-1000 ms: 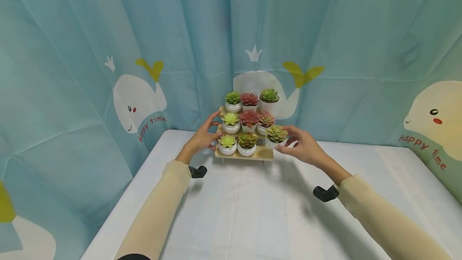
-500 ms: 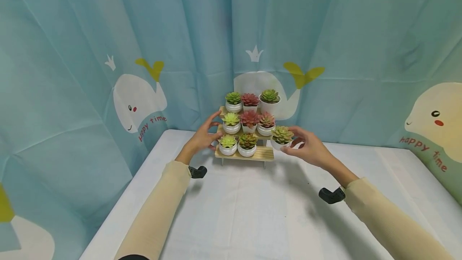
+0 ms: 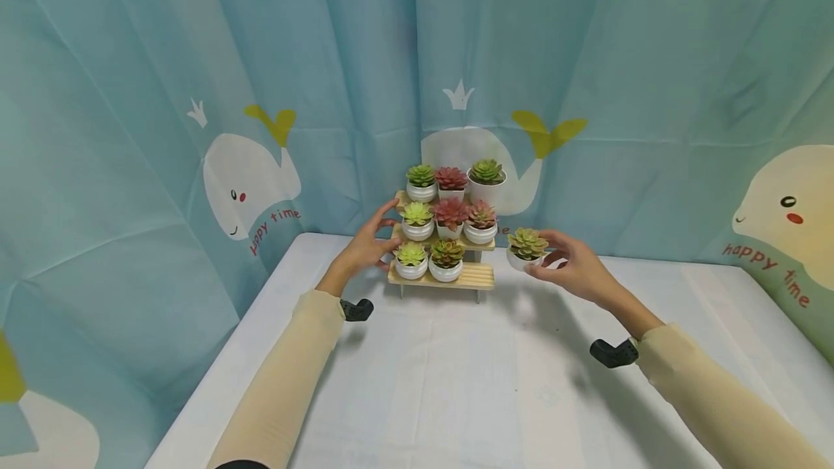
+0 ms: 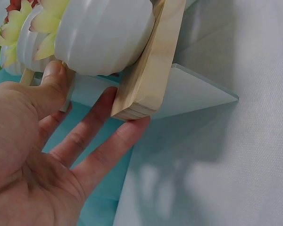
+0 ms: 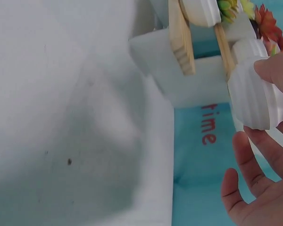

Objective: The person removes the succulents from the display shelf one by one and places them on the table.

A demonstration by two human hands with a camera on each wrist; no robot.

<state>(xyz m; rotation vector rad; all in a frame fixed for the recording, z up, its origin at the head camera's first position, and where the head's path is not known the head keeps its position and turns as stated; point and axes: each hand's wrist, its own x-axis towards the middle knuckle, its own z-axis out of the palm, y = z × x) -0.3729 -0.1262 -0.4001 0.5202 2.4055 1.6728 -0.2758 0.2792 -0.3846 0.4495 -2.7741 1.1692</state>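
My right hand (image 3: pixel 573 268) pinches a small white pot with a yellow-green succulent (image 3: pixel 526 247), held in the air right of a three-tier wooden plant stand (image 3: pixel 478 277). The right wrist view shows the thumb on the side of that pot (image 5: pixel 254 96). At the stand's left end, my left hand (image 3: pixel 365 246) has its thumb on the middle tier. In the left wrist view its fairly straight fingers (image 4: pixel 101 155) touch the ends of the boards. Other potted succulents fill the upper tiers; two, a light-green one (image 3: pixel 411 260) and a reddish-green one (image 3: pixel 446 260), stand on the lowest tier.
Behind the stand hangs a blue curtain (image 3: pixel 365 56) printed with whales, close to the table's back edge. A white cloth (image 3: pixel 456 375) covers the table in front. The bottom tier's right part is bare wood. A tall white pot (image 3: pixel 485 190) stands top right.
My right hand has moved right with the potted succulent, away from the lowest tier's right end. The left hand has stayed at the stand's left side.
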